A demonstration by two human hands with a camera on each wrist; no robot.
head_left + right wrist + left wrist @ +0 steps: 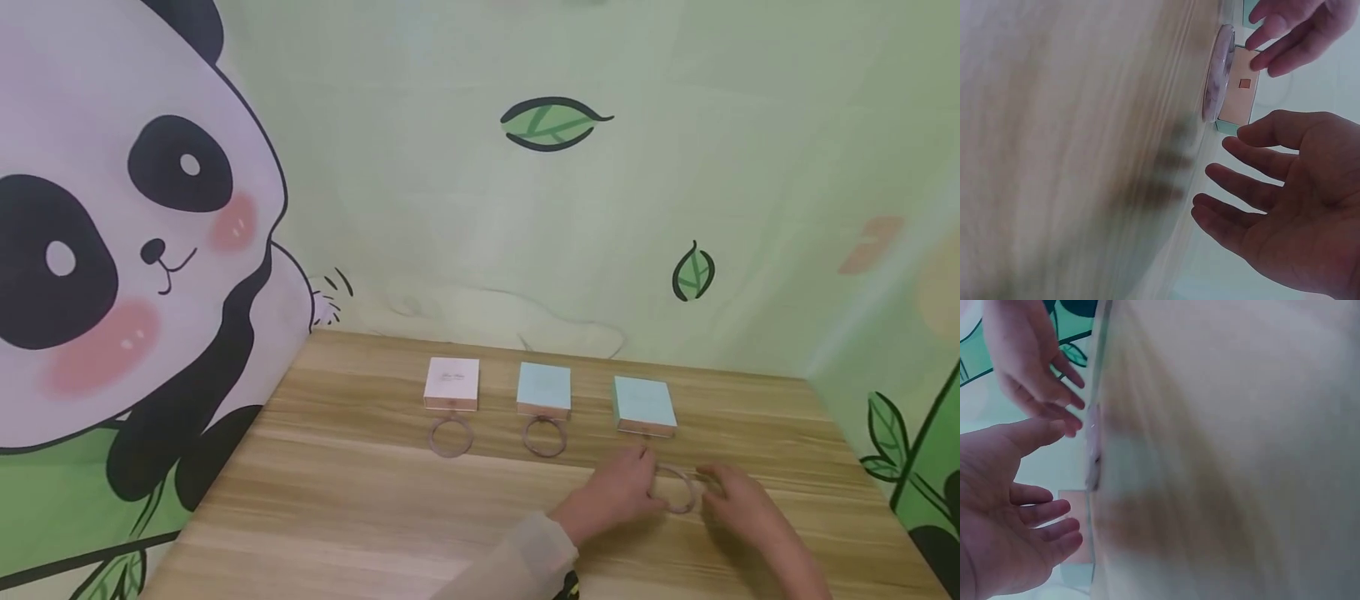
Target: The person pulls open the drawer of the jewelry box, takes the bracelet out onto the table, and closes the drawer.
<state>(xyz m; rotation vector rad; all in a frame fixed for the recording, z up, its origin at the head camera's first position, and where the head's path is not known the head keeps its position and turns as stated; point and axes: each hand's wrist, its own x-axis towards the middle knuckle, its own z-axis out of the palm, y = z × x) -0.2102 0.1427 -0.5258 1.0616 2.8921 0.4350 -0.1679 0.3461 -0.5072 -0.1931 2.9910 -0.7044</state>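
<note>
A pale mauve bangle (693, 493) lies flat on the wooden table between my two hands. My left hand (618, 487) is at its left side, fingertips right at the rim in the head view. On the opposite side, my right hand (742, 504) has its thumb and fingers spread, close to the rim. Both wrist views show relaxed, slightly bent fingers with nothing in them, beside the bangle (1093, 450) (1217, 75). Behind it stands a light blue box (645, 404), whose pinkish front (1239, 94) shows in the right wrist view.
Left of my hands, a second bangle (544, 455) lies before another light blue box (543, 387). Farther left, a third bangle (450, 455) lies before a pale pink box (453, 379). A panda-printed backdrop (420, 208) rises behind the table (337, 500).
</note>
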